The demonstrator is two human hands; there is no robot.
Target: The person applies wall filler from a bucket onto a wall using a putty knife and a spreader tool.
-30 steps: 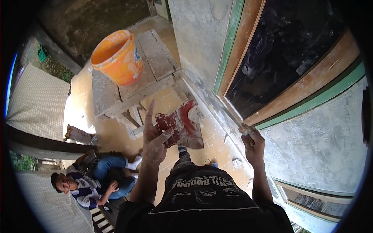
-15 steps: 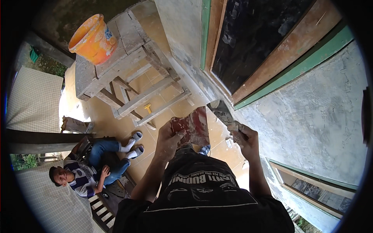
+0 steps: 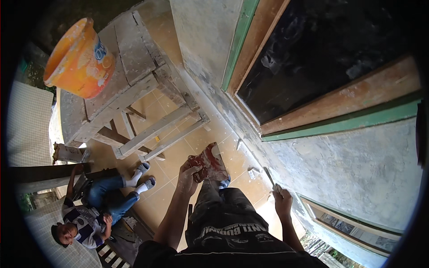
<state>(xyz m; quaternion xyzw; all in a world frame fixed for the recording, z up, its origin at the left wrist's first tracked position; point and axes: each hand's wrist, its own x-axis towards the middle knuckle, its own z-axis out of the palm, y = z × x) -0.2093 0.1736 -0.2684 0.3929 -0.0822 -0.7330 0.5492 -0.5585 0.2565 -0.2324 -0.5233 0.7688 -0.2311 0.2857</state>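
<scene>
My left hand [image 3: 187,176] is closed on a flat reddish-brown board [image 3: 214,166] smeared with pale plaster. A whitish patch lies along its far edge. The fingers of my right hand [image 3: 282,200] are wrapped round the handle of a putty knife [image 3: 269,176]. Its blade shows nearly edge-on, close to the grey plastered wall [image 3: 344,165]; whether it touches cannot be made out.
A wooden trestle bench [image 3: 134,58] stands ahead on the left, bearing an orange bucket [image 3: 82,62]. A green-and-brown window frame [image 3: 339,102] is set in the wall. At left a person [image 3: 85,219] sits on a bench, feet on the tiled floor [image 3: 165,174].
My right hand has moved down, away from the board, bringing the putty knife toward the wall. The board has shifted left and down with my left hand. The view has turned to the right.
</scene>
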